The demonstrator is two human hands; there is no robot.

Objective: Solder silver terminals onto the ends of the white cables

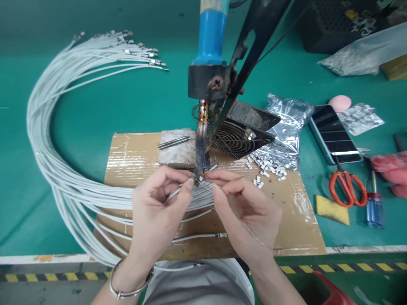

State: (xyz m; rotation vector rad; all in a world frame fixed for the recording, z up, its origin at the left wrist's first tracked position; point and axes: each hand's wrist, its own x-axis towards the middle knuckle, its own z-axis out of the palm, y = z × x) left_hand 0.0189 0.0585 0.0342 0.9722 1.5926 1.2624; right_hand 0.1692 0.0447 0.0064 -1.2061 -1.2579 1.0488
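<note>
A soldering iron [212, 38] with a blue handle is clamped upright, tip down, in a black stand [244, 46]. Just under its tip, my left hand [160, 205] pinches the end of a white cable [172, 195]. My right hand [248, 207] is closed on a thin solder wire [254, 235], whose front end reaches the tip from the right. The fingertips of both hands nearly meet there and partly hide the joint. Beneath them lies a thick bundle of white cables [41, 114], curving around on the left, with metal connectors at their far ends.
Cardboard [286, 224] covers the green table. Behind the iron stand a grey block [176, 154] and a black fan [235, 137]. Small connector pieces [270, 165] lie rightward, near a plastic bag [289, 127], phone [333, 131], scissors [348, 188], yellow sponge [332, 209] and screwdriver [375, 207].
</note>
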